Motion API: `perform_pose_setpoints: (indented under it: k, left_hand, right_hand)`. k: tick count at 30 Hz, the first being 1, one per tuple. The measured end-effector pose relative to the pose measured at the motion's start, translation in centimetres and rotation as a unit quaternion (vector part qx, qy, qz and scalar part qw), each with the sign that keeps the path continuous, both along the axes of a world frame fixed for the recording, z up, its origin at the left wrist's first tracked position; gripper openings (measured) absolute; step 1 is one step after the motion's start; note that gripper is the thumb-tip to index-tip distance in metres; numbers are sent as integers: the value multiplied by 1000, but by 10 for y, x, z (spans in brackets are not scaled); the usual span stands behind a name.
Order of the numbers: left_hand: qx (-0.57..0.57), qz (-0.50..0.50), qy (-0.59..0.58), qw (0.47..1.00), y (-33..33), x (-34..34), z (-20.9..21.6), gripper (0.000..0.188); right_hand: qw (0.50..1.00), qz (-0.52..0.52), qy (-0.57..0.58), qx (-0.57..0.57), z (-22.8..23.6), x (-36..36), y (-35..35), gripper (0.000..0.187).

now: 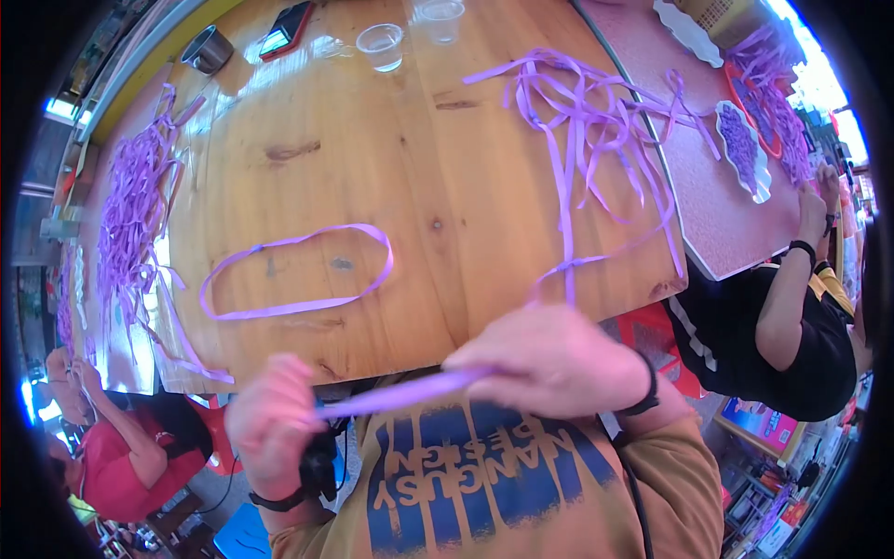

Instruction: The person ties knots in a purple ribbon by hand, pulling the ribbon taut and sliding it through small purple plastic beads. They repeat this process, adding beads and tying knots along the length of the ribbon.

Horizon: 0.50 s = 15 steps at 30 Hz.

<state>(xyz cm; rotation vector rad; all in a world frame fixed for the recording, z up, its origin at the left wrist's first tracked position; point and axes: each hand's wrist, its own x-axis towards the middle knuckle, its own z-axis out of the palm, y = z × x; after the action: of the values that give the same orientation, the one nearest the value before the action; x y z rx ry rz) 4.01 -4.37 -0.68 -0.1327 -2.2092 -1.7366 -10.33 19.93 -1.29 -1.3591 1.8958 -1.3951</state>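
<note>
A purple ribbon (400, 393) is stretched between my two hands, just off the near edge of the wooden table. My left hand (270, 410), slightly blurred, is closed on its left end. My right hand (554, 359) grips the right end, back of the hand up, so the ribbon inside the fingers is hidden. A small bluish spot shows on the ribbon beside my left fingers. On the table ahead of my left hand lies a purple ribbon loop (317, 306). Beyond my right hand is a loose tangle of purple ribbons (582, 121), one strand trailing toward that hand.
A thick heap of purple ribbons (135, 205) hangs along the table's left side. At the far side stand a metal cup (208, 50), a phone (287, 31) and a clear plastic cup (381, 47). People work at both sides; a white tray of purple pieces (738, 144) is at right.
</note>
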Motion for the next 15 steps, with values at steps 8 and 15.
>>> perform_pose_setpoints:
  k: [8,15]
  left_hand:
    - [116,263,-13,958,-75,11,-19,18]
    - [-405,397,-114,816,-56,-19,-27,15]
  right_hand:
    - [945,-208,-250,16,12,-16,49,18]
    - [913,-166,-366,-65,5,-9,40,22]
